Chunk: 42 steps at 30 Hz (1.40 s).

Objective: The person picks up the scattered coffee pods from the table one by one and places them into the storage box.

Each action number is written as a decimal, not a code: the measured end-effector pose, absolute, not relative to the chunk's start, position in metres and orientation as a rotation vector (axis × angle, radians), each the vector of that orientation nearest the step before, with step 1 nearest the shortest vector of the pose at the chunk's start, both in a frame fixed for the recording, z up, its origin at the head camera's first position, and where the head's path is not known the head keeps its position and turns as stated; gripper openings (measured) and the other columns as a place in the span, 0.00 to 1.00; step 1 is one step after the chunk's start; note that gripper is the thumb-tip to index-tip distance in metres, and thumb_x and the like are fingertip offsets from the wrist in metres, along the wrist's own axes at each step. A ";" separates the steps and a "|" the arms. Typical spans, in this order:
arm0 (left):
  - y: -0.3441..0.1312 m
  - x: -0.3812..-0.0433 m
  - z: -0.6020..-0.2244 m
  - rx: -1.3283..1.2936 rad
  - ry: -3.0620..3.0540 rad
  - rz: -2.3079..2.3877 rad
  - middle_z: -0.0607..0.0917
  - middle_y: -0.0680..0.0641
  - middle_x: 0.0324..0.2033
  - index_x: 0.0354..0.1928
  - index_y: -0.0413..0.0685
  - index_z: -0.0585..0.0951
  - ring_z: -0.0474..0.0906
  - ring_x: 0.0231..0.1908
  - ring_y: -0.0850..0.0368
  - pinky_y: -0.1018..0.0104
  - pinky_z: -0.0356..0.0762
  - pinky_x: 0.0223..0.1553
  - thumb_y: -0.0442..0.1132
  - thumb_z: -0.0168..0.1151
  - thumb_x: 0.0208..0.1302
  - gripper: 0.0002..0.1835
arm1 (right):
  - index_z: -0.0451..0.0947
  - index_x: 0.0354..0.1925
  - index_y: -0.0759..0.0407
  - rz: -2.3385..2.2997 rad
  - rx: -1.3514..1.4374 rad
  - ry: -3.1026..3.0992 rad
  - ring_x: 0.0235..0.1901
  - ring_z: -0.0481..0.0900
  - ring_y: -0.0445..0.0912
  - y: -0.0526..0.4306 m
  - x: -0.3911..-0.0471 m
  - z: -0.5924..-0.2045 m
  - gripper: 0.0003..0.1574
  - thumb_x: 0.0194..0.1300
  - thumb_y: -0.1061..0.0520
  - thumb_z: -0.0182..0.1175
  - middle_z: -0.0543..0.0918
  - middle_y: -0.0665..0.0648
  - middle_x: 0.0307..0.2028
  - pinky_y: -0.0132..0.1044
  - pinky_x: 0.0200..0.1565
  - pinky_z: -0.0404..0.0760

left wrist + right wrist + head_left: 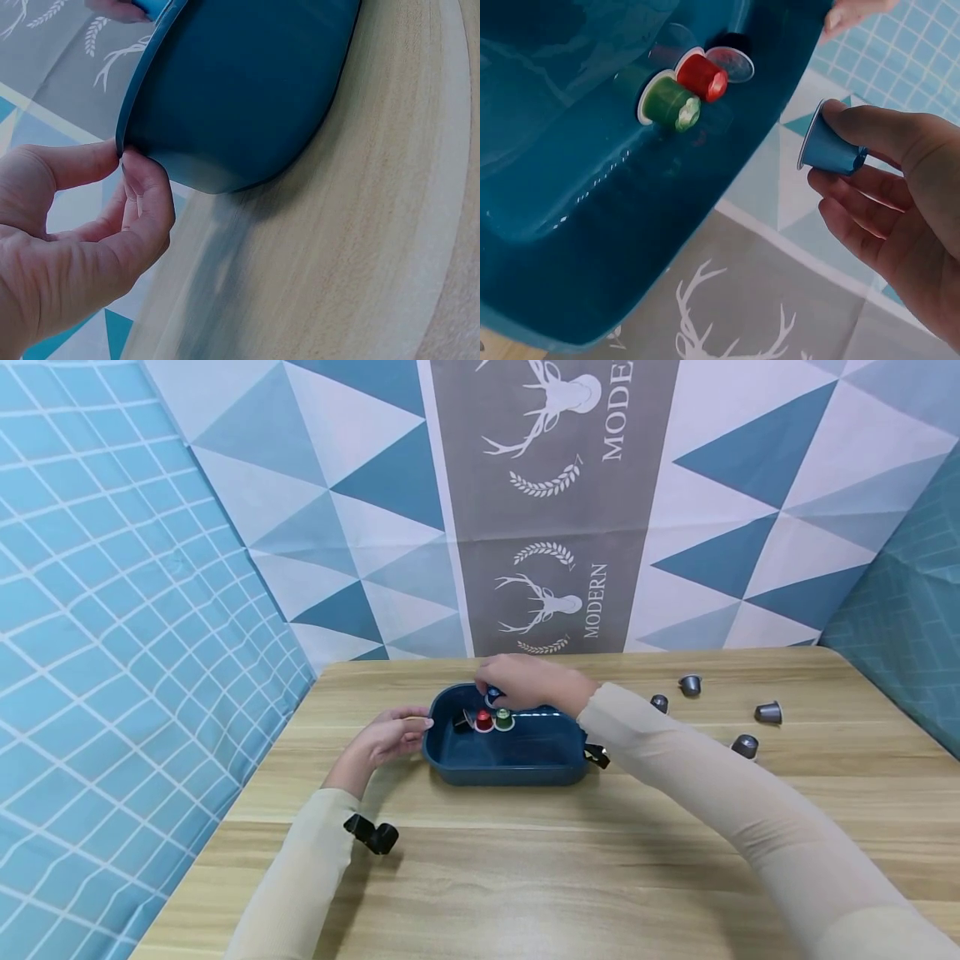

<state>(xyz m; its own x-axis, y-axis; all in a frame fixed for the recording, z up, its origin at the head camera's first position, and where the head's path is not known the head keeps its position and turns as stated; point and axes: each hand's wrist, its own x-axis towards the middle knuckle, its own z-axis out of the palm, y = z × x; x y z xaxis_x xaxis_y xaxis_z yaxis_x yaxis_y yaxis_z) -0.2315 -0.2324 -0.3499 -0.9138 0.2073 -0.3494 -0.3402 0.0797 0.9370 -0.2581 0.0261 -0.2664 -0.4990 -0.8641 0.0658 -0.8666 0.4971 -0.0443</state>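
A dark blue oblong bin [510,777] stands on the wooden table. At its left end, my left hand [390,735] pinches the rim between thumb and fingers, as the left wrist view shows closely. My right hand [531,681] holds a blue coffee capsule [831,146] between thumb and fingers, over the bin's far edge in the head view. Inside the bin, a red capsule [703,75] and a green capsule [670,101] lie side by side. Beside the red one is a dark capsule [462,720] with a pale lid, its body hard to make out.
Several dark grey capsules lie on the table to the right of the bin, among them one capsule [768,712] on its side and another capsule [746,746] nearer me. My right sleeve [697,785] passes close to them. A patterned cloth [390,527] hangs behind the table.
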 end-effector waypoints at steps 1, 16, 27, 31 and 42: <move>-0.233 -0.232 -0.350 -0.131 1.976 1.886 0.80 0.56 0.28 0.58 0.39 0.67 0.78 0.28 0.68 0.76 0.78 0.32 0.33 0.53 0.69 0.17 | 0.77 0.40 0.61 0.103 1.565 -2.692 0.39 0.78 0.48 0.024 -0.259 -0.267 0.08 0.61 0.61 0.64 0.81 0.57 0.39 0.40 0.46 0.79; -0.232 -0.233 -0.351 -0.135 1.981 1.860 0.80 0.55 0.29 0.61 0.38 0.65 0.77 0.29 0.67 0.75 0.77 0.34 0.33 0.53 0.69 0.20 | 0.78 0.41 0.61 0.014 1.600 -2.807 0.38 0.77 0.46 -0.001 -0.262 -0.284 0.09 0.62 0.60 0.64 0.83 0.57 0.40 0.38 0.44 0.79; -0.233 -0.234 -0.351 -0.135 1.981 1.852 0.79 0.55 0.30 0.61 0.38 0.65 0.77 0.30 0.67 0.75 0.78 0.34 0.34 0.53 0.70 0.20 | 0.78 0.41 0.60 -0.075 1.655 -2.857 0.42 0.80 0.47 -0.020 -0.264 -0.290 0.09 0.63 0.58 0.63 0.83 0.57 0.43 0.37 0.49 0.79; -0.233 -0.235 -0.351 -0.135 1.968 1.859 0.79 0.55 0.30 0.62 0.38 0.64 0.78 0.30 0.67 0.74 0.78 0.35 0.34 0.52 0.70 0.20 | 0.79 0.42 0.59 -0.126 1.658 -2.856 0.44 0.80 0.46 -0.030 -0.263 -0.292 0.10 0.63 0.56 0.64 0.84 0.56 0.43 0.37 0.51 0.79; -0.233 -0.235 -0.349 -0.131 1.978 1.850 0.80 0.55 0.32 0.59 0.41 0.67 0.79 0.32 0.67 0.74 0.79 0.35 0.34 0.51 0.71 0.17 | 0.79 0.40 0.56 -0.121 1.613 -2.934 0.39 0.79 0.44 -0.046 -0.259 -0.297 0.08 0.63 0.55 0.64 0.83 0.53 0.40 0.35 0.47 0.79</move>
<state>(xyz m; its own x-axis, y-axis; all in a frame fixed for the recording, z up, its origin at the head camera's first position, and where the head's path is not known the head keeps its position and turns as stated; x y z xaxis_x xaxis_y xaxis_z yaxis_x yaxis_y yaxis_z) -0.2345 -0.2331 -0.3491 -0.9044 0.2176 -0.3671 -0.3518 0.1070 0.9299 -0.2587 -0.0456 -0.2965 -0.5199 -0.8266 -0.2157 -0.8415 0.5389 -0.0369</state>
